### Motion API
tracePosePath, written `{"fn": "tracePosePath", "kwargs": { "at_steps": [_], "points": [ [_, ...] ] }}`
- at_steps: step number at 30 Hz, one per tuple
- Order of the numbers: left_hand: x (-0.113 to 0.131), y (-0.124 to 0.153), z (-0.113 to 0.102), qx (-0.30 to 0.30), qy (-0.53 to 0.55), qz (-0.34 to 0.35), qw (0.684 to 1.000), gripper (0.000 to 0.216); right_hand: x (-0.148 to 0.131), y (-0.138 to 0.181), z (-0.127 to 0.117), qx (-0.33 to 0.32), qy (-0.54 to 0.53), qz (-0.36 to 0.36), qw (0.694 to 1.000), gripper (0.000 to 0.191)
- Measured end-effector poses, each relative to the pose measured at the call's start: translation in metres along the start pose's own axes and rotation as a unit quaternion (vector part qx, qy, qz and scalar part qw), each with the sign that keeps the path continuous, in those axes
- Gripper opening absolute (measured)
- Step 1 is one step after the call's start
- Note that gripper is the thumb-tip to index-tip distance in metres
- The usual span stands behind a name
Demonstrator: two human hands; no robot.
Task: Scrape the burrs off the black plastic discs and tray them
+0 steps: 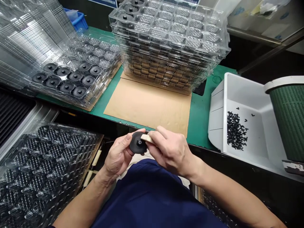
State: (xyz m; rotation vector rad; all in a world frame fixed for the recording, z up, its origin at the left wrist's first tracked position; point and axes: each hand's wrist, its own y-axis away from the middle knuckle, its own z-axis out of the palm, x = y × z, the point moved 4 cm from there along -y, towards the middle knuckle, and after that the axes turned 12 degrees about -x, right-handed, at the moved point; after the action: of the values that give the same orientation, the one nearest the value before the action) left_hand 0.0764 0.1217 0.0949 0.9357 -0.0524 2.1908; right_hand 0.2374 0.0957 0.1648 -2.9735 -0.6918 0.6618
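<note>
At the far left, a pile of clear empty trays [21,41] is leaning against the edge of the green table [199,117], with one blue bin [79,20] sitting behind it. Just beside the pile, one clear tray [99,53] is lying flat and carrying ten black discs [75,76] in its near pockets, while its far pockets are showing empty. Below the table edge, at lower left, another stack of clear trays [47,164] is resting on a brown board.

In the middle, one sheet of cardboard [147,104] is lying on the table, and a tall stack of trays [171,53] is standing on its far end. The top tray is holding about three discs at its far left corner; I cannot tell what the lower trays are holding.

Close to the body, over the dark blue clothing, the left hand [118,155] is gripping a single black disc [137,144], with the thumb curling over its top rim and the fingers closing behind it. The right hand [171,150] is pinching one small pale piece [147,138] between thumb and forefinger and pressing it against the disc's right edge.

At the right, one white bin [261,104] is holding a loose heap of small black parts [235,131], too many to count. One green cylinder [288,120] with a white rim is standing just beside the bin.
</note>
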Motion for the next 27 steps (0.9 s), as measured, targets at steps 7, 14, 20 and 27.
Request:
{"fn": "tracePosePath", "kwargs": {
  "at_steps": [7,14,20,27],
  "points": [
    [0.006,0.003,0.004,0.075,-0.028,0.133,0.988,0.041,-0.008,0.007,0.005,0.012,-0.051,0.04,0.998,0.023],
    [-0.003,0.004,0.002,0.014,-0.073,0.065,0.995,0.045,-0.003,-0.001,-0.002,0.018,0.007,0.009,1.0,0.022],
    [0.0,0.003,0.0,0.068,-0.033,0.115,0.99,0.046,-0.006,0.001,-0.001,-0.004,0.009,-0.005,1.0,0.021],
    [-0.005,0.0,-0.002,0.026,-0.044,0.059,0.997,0.046,-0.003,0.001,0.002,-0.002,0.022,0.004,1.0,0.019]
  ]
}}
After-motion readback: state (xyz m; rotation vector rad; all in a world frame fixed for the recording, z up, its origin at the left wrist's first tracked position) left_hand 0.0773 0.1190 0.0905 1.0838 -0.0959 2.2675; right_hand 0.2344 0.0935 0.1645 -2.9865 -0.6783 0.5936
